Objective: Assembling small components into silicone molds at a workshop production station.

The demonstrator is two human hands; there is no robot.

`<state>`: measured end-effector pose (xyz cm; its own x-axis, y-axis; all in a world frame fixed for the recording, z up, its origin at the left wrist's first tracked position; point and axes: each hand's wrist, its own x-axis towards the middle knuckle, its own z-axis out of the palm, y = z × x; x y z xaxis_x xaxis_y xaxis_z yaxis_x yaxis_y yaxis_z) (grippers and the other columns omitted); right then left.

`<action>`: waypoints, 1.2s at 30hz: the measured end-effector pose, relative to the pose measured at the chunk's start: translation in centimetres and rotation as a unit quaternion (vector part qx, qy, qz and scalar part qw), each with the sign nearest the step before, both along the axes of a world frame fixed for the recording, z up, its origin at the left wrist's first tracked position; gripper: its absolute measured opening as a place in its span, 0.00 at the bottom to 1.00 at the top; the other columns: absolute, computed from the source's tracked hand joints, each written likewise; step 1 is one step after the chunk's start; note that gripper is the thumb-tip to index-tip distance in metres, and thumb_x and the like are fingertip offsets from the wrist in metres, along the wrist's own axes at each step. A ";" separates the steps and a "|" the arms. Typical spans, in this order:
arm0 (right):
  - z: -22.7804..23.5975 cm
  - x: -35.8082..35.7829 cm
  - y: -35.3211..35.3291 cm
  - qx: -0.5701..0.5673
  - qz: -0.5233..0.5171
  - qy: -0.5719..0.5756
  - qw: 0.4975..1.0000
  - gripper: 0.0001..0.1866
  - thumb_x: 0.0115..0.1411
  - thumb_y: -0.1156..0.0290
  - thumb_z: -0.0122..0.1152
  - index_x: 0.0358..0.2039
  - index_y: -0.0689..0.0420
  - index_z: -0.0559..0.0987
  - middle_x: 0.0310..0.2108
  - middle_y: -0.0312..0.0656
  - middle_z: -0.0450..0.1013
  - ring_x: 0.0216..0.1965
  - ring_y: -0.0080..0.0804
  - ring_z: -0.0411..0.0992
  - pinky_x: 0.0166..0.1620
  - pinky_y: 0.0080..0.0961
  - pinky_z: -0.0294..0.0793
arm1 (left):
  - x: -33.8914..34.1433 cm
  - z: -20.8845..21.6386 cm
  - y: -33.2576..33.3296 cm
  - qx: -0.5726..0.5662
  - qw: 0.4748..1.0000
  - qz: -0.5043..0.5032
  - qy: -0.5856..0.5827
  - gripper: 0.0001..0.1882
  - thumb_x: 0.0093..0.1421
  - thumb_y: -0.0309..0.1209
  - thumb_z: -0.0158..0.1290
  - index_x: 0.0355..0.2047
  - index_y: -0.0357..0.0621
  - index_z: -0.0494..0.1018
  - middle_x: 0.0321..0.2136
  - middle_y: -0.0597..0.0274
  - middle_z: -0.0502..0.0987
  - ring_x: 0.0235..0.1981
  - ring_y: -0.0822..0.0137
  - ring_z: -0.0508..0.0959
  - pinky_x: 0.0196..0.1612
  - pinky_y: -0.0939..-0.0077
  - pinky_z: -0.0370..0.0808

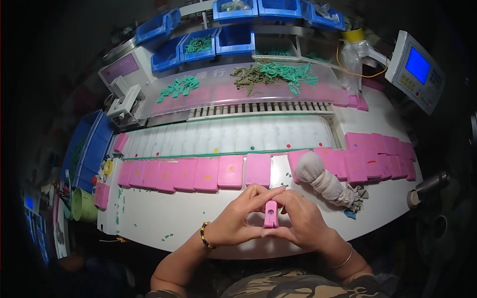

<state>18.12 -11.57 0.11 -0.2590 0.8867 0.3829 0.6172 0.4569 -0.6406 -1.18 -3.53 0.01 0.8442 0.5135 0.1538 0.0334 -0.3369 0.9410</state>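
Near the table's front edge, my left hand (pixel 232 222) and my right hand (pixel 307 221) grip a pink rubber mould (pixel 271 221) between them. Its narrow end faces up at me, showing a round hole near the middle and a small notch low down. Fingers of both hands meet over the far end, with the thumbs at the near end. The mould's broad sides are mostly hidden by the hands. Just beyond stands a row of similar flat pink moulds (pixel 206 174), some with small coloured dots. One pink mould (pixel 258 169) lies directly ahead of my fingers.
Right of my hands lies a white cloth-wrapped bundle (pixel 328 184). More pink moulds (pixel 367 154) are stacked behind it. A long white-topped track (pixel 198 139) crosses the table. Green pieces (pixel 179 88) and stringy heaps (pixel 288 74) rest on a clear cover below blue bins (pixel 236 39).
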 end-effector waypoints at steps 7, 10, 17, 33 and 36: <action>0.5 2.0 0.6 0.006 -0.012 0.110 0.994 0.29 0.57 0.64 0.66 0.56 0.63 0.69 0.48 0.50 0.72 0.47 0.43 0.73 0.49 0.32 0.72 | 0.3 0.0 -0.8 -0.092 0.987 0.097 -0.092 0.39 0.48 0.24 0.67 0.60 0.40 0.63 0.45 0.58 0.65 0.48 0.64 0.69 0.52 0.71 0.70; 0.1 0.6 0.8 -0.116 -0.045 0.343 0.931 0.25 0.63 0.73 0.58 0.59 0.65 0.66 0.52 0.48 0.72 0.51 0.30 0.71 0.51 0.26 0.71 | 1.0 -1.3 -1.2 -0.065 0.970 0.176 -0.151 0.34 0.47 0.21 0.67 0.54 0.41 0.65 0.46 0.57 0.64 0.51 0.64 0.69 0.54 0.69 0.70; 0.5 1.1 1.2 -0.166 -0.036 0.399 0.901 0.19 0.64 0.79 0.53 0.56 0.65 0.70 0.46 0.43 0.74 0.46 0.23 0.72 0.50 0.20 0.72 | 3.2 -1.2 -2.6 -0.107 0.948 0.165 -0.250 0.31 0.50 0.27 0.67 0.49 0.45 0.61 0.48 0.58 0.61 0.57 0.64 0.64 0.57 0.70 0.68; 1.1 -0.1 1.4 0.081 -0.039 0.050 0.995 0.52 0.47 0.59 0.74 0.66 0.62 0.55 0.54 0.47 0.70 0.54 0.41 0.63 0.58 0.39 0.57 | 3.2 -1.7 -1.0 -0.554 0.774 0.207 -0.228 0.13 0.64 0.41 0.50 0.34 0.43 0.69 0.26 0.60 0.74 0.25 0.68 0.76 0.27 0.77 0.74; 1.1 -0.4 1.5 0.132 -0.062 0.045 0.988 0.47 0.46 0.64 0.74 0.64 0.63 0.61 0.43 0.41 0.77 0.44 0.35 0.69 0.51 0.34 0.63 | 3.3 -3.3 -0.6 -0.528 0.780 0.231 -0.244 0.13 0.64 0.41 0.48 0.34 0.43 0.71 0.23 0.59 0.74 0.23 0.65 0.76 0.28 0.74 0.75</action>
<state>17.76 -10.08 1.22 -0.1089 0.7755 0.6219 0.6246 0.5401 -0.5641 2.13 -4.17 -3.33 0.5053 0.8035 -0.3147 -0.5278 0.5763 0.6239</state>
